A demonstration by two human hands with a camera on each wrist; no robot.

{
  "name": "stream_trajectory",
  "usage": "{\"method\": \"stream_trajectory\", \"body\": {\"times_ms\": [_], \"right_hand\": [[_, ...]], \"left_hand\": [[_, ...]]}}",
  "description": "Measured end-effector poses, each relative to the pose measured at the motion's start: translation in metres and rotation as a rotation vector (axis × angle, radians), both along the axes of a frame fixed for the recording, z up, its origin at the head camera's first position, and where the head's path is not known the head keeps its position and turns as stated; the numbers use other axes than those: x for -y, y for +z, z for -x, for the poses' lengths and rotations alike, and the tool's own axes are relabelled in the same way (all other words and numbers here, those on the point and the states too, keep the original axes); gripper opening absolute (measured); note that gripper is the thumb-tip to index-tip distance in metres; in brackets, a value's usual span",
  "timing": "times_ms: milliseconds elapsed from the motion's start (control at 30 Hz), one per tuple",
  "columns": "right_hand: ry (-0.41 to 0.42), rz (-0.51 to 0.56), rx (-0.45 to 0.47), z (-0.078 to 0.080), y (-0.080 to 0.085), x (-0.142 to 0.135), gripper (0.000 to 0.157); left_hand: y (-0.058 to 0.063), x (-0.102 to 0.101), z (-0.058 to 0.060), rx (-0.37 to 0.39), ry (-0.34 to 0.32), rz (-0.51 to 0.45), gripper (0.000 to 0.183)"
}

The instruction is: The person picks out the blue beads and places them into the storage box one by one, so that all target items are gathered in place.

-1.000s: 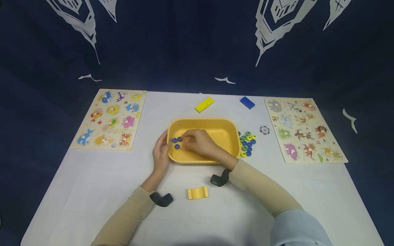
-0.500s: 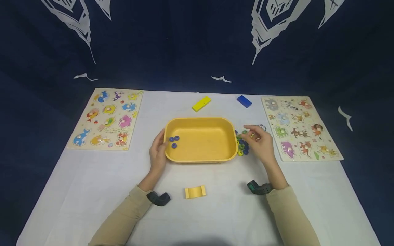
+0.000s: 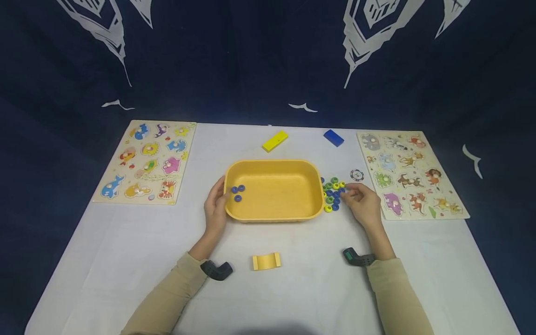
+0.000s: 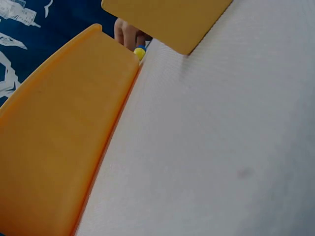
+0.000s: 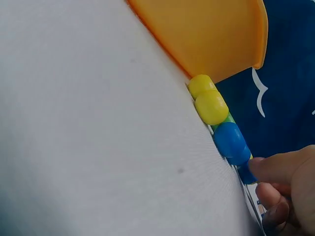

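My left hand (image 3: 215,209) grips the left end of a yellow plastic tray (image 3: 274,217), thumb at the rim and fingers along the outside. Inside the tray, near that end, lie three blue beads (image 3: 237,198). Beyond the tray's right end is a cluster of blue, green and yellow beads (image 3: 329,200). At the right side of this cluster, my right hand (image 3: 363,204) pinches a blue bead (image 5: 246,173) between thumb and finger. The right wrist view shows a yellow bead (image 5: 211,107) and other blue ones in front of the fingertips.
A yellow arch-shaped block (image 3: 266,262) lies in front of the tray. Behind it are a yellow block (image 3: 275,141) and a blue block (image 3: 333,138). Picture puzzle boards stand left (image 3: 144,163) and right (image 3: 412,174). A poker chip (image 3: 357,175) lies beyond my right hand.
My right hand has left the blue beads inside the tray and moved right to the bead cluster, then to its right edge. The left hand has stayed at the tray.
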State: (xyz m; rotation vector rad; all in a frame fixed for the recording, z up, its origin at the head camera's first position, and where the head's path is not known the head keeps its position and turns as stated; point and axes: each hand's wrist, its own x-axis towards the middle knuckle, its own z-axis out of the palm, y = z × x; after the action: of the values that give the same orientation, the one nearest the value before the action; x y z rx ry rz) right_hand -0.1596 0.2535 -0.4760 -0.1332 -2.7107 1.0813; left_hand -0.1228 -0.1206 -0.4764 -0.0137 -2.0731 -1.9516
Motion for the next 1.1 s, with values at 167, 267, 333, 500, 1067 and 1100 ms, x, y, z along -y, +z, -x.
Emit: {"method": "stream_trajectory", "body": {"times_ms": [167,267,333,500,1067,1100], "right_hand": [[-0.001,-0.055,0.009,0.002,-0.003,0.001,0.024],[-0.001,-0.053,0.016,0.001,0.002,0.002,0.022],[-0.009,-0.020,0.011,0.001,0.009,0.005,0.022],[0.063,0.081,-0.093,0.011,0.035,0.024,0.026],[0.602,-0.019,0.236,0.040,0.063,0.199,0.013],[0.614,-0.034,0.244,0.040,0.060,0.204,0.012]], "left_hand": [[0.000,0.000,0.001,0.005,0.013,0.011,0.045],[0.007,-0.001,-0.001,0.014,0.006,0.001,0.045],[0.014,-0.003,-0.003,0.012,-0.004,-0.002,0.045],[0.027,-0.004,-0.007,0.013,0.014,0.032,0.045],[0.027,-0.006,-0.007,0.006,0.012,-0.013,0.045],[0.027,-0.006,-0.007,0.001,0.014,-0.019,0.045]]}}
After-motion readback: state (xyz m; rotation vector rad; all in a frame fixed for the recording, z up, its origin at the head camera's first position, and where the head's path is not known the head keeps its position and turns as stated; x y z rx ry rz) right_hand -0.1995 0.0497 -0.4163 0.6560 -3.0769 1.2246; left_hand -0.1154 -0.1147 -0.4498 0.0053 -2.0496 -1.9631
